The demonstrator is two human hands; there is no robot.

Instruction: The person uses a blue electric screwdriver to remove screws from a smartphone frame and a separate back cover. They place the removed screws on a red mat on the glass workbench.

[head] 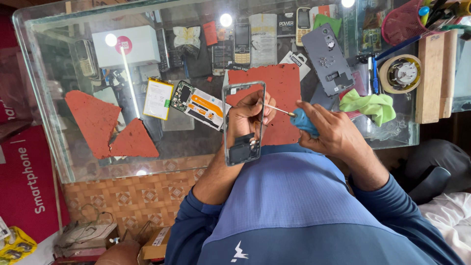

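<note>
My left hand (248, 118) grips an open phone frame (244, 152) and holds it upright over the near edge of the glass table (54, 98). My right hand (328, 132) is closed around a blue-handled screwdriver (303, 120), whose thin shaft points left into the frame by my left fingers. Behind the frame lies a red mat (279, 88). A phone board with an orange and white battery (198, 105) lies to the left of it. A grey back cover (327, 59) with several small screws on it rests beyond my right hand.
A loose yellow-edged battery (158, 98), two red mat pieces (105, 125), a white box (125, 45), a green cloth (370, 105), a tape roll (400, 73), wooden blocks (431, 76) and a red tool basket (407, 22) lie on the table. Old keypad phones sit at the back.
</note>
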